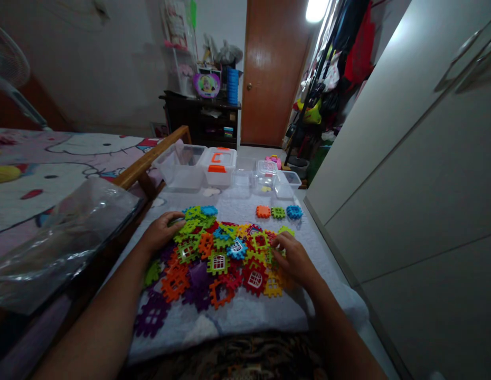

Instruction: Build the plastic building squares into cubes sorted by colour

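A heap of colourful interlocking plastic tiles (pixel 200 272) lies on the pale cloth-covered surface; several have window-like lattices. My left hand (pixel 163 230) rests against the heap's left edge, its fingers loosely bent and touching green tiles (pixel 190 227). At the right edge, my right hand (pixel 293 257) reaches over yellow tiles (pixel 273 285), thumb and fingers apart; its palm side is hidden. Behind the heap stand three small tile blocks in a row: an orange block (pixel 263 211), a green block (pixel 277 212) and a blue block (pixel 294 212).
Clear plastic boxes stand at the far end: an open bin (pixel 182 171), an orange-latched box (pixel 219 166) and small containers (pixel 287 184). A wooden bed rail (pixel 150 158) and a plastic bag (pixel 71 232) border the left. A pale cabinet (pixel 407 158) stands right.
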Demonstrator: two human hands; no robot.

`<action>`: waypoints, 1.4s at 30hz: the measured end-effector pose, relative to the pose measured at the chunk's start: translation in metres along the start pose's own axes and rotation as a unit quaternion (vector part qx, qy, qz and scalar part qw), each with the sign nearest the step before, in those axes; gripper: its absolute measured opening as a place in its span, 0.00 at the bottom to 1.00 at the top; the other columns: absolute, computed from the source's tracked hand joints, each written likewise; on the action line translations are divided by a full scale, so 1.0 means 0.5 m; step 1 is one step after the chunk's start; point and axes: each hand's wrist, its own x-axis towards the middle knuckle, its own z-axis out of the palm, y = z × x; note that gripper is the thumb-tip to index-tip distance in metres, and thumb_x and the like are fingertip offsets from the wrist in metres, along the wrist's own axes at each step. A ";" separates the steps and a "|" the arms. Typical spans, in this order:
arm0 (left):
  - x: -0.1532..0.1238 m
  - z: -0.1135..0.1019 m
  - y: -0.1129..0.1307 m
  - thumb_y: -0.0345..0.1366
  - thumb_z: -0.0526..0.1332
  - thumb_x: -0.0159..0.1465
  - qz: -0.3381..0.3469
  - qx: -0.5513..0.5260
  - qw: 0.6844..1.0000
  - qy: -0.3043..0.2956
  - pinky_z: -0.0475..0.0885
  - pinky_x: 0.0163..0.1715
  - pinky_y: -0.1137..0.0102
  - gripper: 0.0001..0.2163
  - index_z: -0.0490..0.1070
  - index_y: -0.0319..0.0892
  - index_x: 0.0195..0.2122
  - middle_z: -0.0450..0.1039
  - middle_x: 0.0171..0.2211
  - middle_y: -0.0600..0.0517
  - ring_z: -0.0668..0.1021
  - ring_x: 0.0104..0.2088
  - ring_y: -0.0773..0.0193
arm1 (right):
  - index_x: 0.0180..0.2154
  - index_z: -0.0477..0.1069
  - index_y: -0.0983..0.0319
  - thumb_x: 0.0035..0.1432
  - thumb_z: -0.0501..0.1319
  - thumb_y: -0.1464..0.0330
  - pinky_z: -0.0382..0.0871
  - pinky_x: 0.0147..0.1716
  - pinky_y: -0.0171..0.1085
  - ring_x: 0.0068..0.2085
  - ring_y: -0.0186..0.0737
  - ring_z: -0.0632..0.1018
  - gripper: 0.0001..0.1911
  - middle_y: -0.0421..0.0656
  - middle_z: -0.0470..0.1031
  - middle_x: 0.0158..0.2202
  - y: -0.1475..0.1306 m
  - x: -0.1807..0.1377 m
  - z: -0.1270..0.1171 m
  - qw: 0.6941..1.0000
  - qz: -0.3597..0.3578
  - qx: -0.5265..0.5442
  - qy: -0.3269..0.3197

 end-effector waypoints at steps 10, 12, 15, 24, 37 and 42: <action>0.001 0.000 -0.002 0.57 0.59 0.54 0.010 -0.003 1.000 0.010 0.70 0.53 0.60 0.27 0.76 0.43 0.45 0.77 0.48 0.46 0.78 0.49 0.49 | 0.42 0.70 0.60 0.55 0.62 0.75 0.65 0.50 0.45 0.48 0.46 0.70 0.11 0.47 0.72 0.45 0.011 0.002 -0.016 0.998 0.032 -0.053 -0.024; 0.001 0.000 -0.001 0.58 0.59 0.53 0.007 -0.003 1.000 0.011 0.70 0.53 0.60 0.27 0.76 0.43 0.45 0.77 0.47 0.47 0.78 0.48 0.49 | 0.47 0.69 0.60 0.54 0.63 0.75 0.62 0.53 0.47 0.51 0.48 0.69 0.17 0.48 0.72 0.49 -0.001 0.016 -0.014 0.998 0.003 -0.061 -0.030; 0.000 0.001 -0.002 0.58 0.59 0.53 0.003 -0.006 1.000 0.013 0.70 0.53 0.60 0.27 0.75 0.42 0.45 0.77 0.47 0.46 0.78 0.48 0.49 | 0.49 0.69 0.60 0.55 0.62 0.74 0.61 0.53 0.48 0.51 0.47 0.69 0.18 0.48 0.72 0.51 -0.022 0.035 -0.014 0.996 -0.034 -0.068 -0.048; -0.001 0.002 0.003 0.58 0.58 0.54 0.004 -0.001 1.000 0.012 0.69 0.54 0.60 0.26 0.76 0.43 0.45 0.77 0.48 0.47 0.78 0.48 0.50 | 0.36 0.68 0.61 0.56 0.61 0.71 0.62 0.43 0.40 0.41 0.43 0.71 0.05 0.45 0.74 0.38 -0.069 0.020 0.014 0.989 -0.007 -0.113 -0.100; -0.001 0.001 0.001 0.58 0.59 0.54 0.004 -0.012 1.000 0.003 0.68 0.55 0.60 0.27 0.75 0.42 0.46 0.76 0.48 0.46 0.77 0.50 0.50 | 0.36 0.69 0.60 0.50 0.63 0.76 0.66 0.38 0.37 0.38 0.39 0.73 0.10 0.42 0.74 0.37 -0.054 0.026 0.044 0.995 0.061 0.059 -0.045; -0.001 0.002 0.000 0.58 0.59 0.54 0.003 -0.020 1.000 0.002 0.67 0.56 0.60 0.27 0.74 0.42 0.46 0.76 0.49 0.46 0.76 0.51 0.50 | 0.33 0.69 0.60 0.54 0.60 0.71 0.66 0.33 0.35 0.33 0.35 0.72 0.03 0.39 0.72 0.32 -0.043 0.033 0.040 0.967 0.115 0.226 -0.038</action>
